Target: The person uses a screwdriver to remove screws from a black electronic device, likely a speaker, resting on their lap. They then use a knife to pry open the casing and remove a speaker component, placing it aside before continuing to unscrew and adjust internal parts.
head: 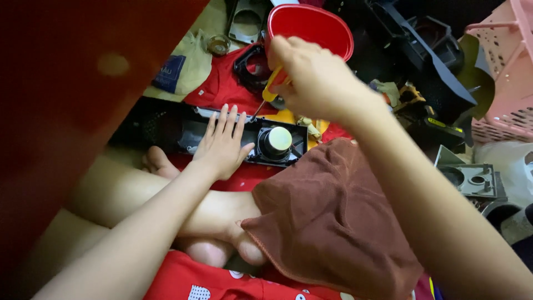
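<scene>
My left hand (pixel 224 143) lies flat, fingers spread, on a long black plastic panel (pixel 166 130) on the floor. The panel carries a round black speaker part with a pale cap (pixel 277 140) at its right end. My right hand (pixel 313 75) grips a screwdriver with a yellow and red handle (pixel 275 84). Its thin shaft slants down to the panel's top edge, just right of my left fingers.
A brown cloth (pixel 333 216) covers my knee. A red bowl (pixel 311 26) stands behind my right hand. Black plastic parts (pixel 422 50) and a pink basket (pixel 508 72) crowd the right. A dark red surface (pixel 55 83) fills the left. My bare legs lie crossed below.
</scene>
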